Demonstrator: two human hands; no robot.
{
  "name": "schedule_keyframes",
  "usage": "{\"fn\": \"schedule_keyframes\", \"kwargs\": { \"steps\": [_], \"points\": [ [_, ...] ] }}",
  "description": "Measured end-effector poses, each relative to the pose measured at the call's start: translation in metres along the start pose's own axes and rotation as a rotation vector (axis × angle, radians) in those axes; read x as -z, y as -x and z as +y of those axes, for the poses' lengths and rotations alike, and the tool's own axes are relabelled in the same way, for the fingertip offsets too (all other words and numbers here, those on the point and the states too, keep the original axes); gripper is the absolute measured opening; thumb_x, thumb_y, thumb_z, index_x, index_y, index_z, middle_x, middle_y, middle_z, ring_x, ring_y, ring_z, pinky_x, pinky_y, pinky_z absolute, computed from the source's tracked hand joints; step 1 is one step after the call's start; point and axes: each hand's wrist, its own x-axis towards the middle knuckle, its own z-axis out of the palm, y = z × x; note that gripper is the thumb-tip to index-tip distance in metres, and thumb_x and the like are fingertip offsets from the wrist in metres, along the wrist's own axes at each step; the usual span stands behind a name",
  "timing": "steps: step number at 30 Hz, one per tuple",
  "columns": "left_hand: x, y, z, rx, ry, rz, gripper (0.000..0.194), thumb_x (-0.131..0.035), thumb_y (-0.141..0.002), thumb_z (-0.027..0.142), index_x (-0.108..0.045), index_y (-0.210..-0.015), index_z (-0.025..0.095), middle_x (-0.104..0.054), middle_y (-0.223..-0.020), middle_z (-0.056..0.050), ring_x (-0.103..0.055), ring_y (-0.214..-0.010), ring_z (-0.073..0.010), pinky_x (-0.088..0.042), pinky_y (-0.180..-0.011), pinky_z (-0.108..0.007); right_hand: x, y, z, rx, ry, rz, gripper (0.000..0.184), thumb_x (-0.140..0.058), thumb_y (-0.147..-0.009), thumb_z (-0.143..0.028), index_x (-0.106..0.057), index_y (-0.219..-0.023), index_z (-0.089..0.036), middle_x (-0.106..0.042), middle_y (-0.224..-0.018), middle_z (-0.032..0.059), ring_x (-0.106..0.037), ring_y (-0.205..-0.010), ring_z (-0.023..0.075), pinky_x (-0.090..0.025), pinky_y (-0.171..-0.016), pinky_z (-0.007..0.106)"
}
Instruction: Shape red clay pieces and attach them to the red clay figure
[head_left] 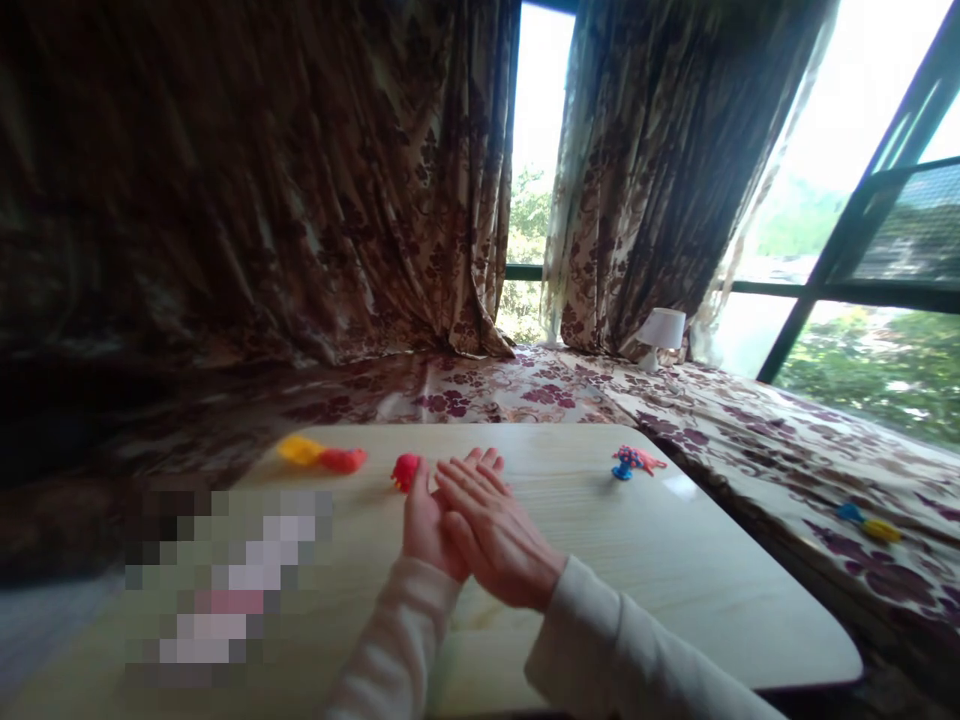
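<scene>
Over the middle of the table, my left hand (pixel 427 530) is turned palm up with its fingers stretched out. Across it lies my right hand (pixel 495 535), palm down, fingers straight and flat. Whether anything sits between the palms is hidden. Just beyond my left thumb stands a small red rounded piece (pixel 405 472) with yellowish bits at its base. Farther left lie a yellow lump (pixel 300 450) and a red lump (pixel 345 460), touching end to end. A blue mushroom-shaped figure with red dots (pixel 624 462) stands at the far right, beside a pinkish-red piece (pixel 654 461).
The pale wooden table (pixel 675 580) has rounded corners. A pixelated patch (pixel 232 590) covers its left side. On the flowered cloth (pixel 810 480) to the right lie a blue piece (pixel 850 512) and a yellow piece (pixel 881 530). A white lamp (pixel 664 330) stands by the curtains (pixel 420 200).
</scene>
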Motion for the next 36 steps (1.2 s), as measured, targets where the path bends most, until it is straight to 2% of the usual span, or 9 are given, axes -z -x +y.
{"fn": "schedule_keyframes", "kwargs": {
  "steps": [3,6,12,16,21,26,30,33,36],
  "points": [
    [-0.002,0.002,0.001,-0.003,-0.004,-0.013,0.068,-0.029,-0.085,0.057,-0.041,-0.132,0.009,-0.047,-0.134,-0.022,-0.045,-0.124,-0.0304,-0.037,-0.101,-0.049,-0.004,0.001,0.006,-0.050,0.026,-0.004,0.046,-0.034,-0.093,-0.024,-0.037,-0.136,-0.009,-0.036,-0.144,0.0107,-0.024,-0.136,0.0193,-0.019,-0.113,0.041],
    [-0.001,-0.001,0.002,-0.055,-0.013,-0.036,0.073,-0.028,-0.084,0.060,-0.038,-0.134,0.009,-0.046,-0.136,-0.020,-0.042,-0.126,-0.0298,-0.038,-0.101,-0.048,-0.006,0.003,0.004,0.020,0.000,-0.035,0.048,-0.036,-0.093,-0.026,-0.034,-0.139,-0.012,-0.030,-0.147,0.0075,-0.020,-0.137,0.0177,-0.018,-0.113,0.039],
    [0.008,-0.004,0.003,0.013,-0.028,0.003,0.072,-0.027,-0.086,0.056,-0.035,-0.134,0.003,-0.044,-0.136,-0.025,-0.041,-0.126,-0.0311,-0.039,-0.100,-0.050,-0.009,0.004,0.004,-0.031,0.015,-0.057,0.045,-0.033,-0.094,-0.024,-0.036,-0.137,-0.012,-0.034,-0.145,0.0078,-0.023,-0.136,0.0182,-0.017,-0.113,0.041],
    [0.008,-0.003,0.008,-0.060,-0.033,0.013,0.073,-0.024,-0.085,0.059,-0.039,-0.133,0.006,-0.048,-0.134,-0.021,-0.040,-0.128,-0.0284,-0.038,-0.102,-0.046,-0.013,0.003,0.000,0.049,-0.013,-0.076,0.047,-0.036,-0.093,-0.028,-0.034,-0.138,-0.013,-0.031,-0.147,0.0065,-0.021,-0.137,0.0178,-0.020,-0.112,0.039],
    [0.013,0.000,0.009,0.046,-0.046,0.036,0.065,-0.028,-0.087,0.054,-0.042,-0.130,0.007,-0.053,-0.128,-0.023,-0.049,-0.120,-0.0304,-0.038,-0.100,-0.050,-0.020,-0.001,0.007,-0.052,0.038,-0.040,0.045,-0.035,-0.093,-0.025,-0.039,-0.136,-0.012,-0.038,-0.143,0.0107,-0.027,-0.135,0.0204,-0.017,-0.112,0.044],
    [0.022,0.004,0.009,0.002,-0.052,0.074,0.063,-0.027,-0.087,0.053,-0.040,-0.131,0.010,-0.056,-0.126,-0.019,-0.052,-0.117,-0.0281,-0.039,-0.100,-0.048,-0.028,0.007,0.004,0.024,-0.028,-0.089,0.048,-0.037,-0.093,-0.029,-0.036,-0.138,-0.013,-0.032,-0.146,0.0093,-0.021,-0.137,0.0200,-0.018,-0.112,0.042],
    [0.024,0.006,0.004,0.099,-0.054,0.082,0.054,-0.031,-0.089,0.044,-0.044,-0.127,0.008,-0.060,-0.119,-0.021,-0.056,-0.113,-0.0284,-0.042,-0.097,-0.047,-0.029,0.006,0.008,-0.096,-0.003,-0.115,0.046,-0.033,-0.094,-0.025,-0.037,-0.137,-0.011,-0.035,-0.144,0.0107,-0.025,-0.136,0.0212,-0.016,-0.112,0.046],
    [0.027,0.006,0.006,0.060,-0.052,0.084,0.061,-0.028,-0.089,0.049,-0.041,-0.129,0.005,-0.061,-0.118,-0.021,-0.058,-0.110,-0.0279,-0.045,-0.094,-0.045,-0.028,0.008,0.005,-0.035,-0.028,-0.161,0.048,-0.034,-0.094,-0.029,-0.034,-0.139,-0.013,-0.029,-0.147,0.0080,-0.020,-0.137,0.0195,-0.011,-0.113,0.045],
    [0.031,0.005,0.008,0.021,-0.056,0.100,0.064,-0.027,-0.088,0.053,-0.040,-0.130,0.006,-0.061,-0.118,-0.020,-0.058,-0.109,-0.0277,-0.045,-0.094,-0.045,-0.030,0.006,0.003,0.014,-0.055,-0.160,0.050,-0.035,-0.094,-0.031,-0.032,-0.140,-0.013,-0.028,-0.148,0.0075,-0.018,-0.138,0.0185,-0.014,-0.113,0.042]
  ]
}}
